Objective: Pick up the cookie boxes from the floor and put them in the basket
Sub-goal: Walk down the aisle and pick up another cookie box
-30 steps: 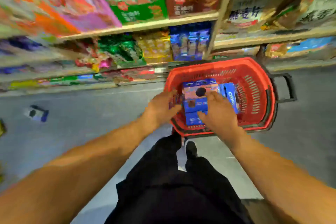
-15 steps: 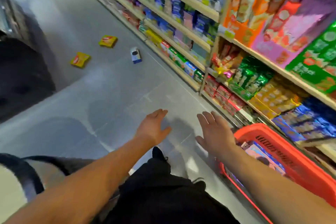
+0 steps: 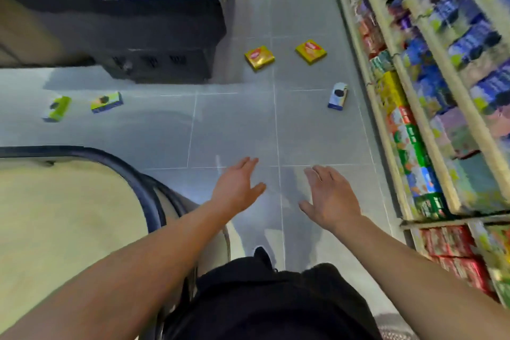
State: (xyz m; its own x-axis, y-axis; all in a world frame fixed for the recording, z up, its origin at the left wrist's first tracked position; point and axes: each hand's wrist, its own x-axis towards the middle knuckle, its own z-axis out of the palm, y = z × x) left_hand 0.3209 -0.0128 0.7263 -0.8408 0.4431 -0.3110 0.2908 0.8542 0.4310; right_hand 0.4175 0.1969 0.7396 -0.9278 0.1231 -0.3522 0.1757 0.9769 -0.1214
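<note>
Honestly, with both your left hand [image 3: 238, 188] and right hand [image 3: 331, 199] spread empty, step toward the blue box [image 3: 337, 96] far right first.

View: was swung off the red basket and down the aisle; the basket was lost from sight.
Left hand [image 3: 237, 188]: was lifted off the boxes in the basket, held flat and empty over the floor [image 3: 234, 130].
Right hand [image 3: 332, 199]: likewise withdrawn, fingers spread.
Newly seen: two yellow boxes [image 3: 259, 57], a blue-and-white box [image 3: 338, 96], two green boxes [image 3: 107, 102].
</note>
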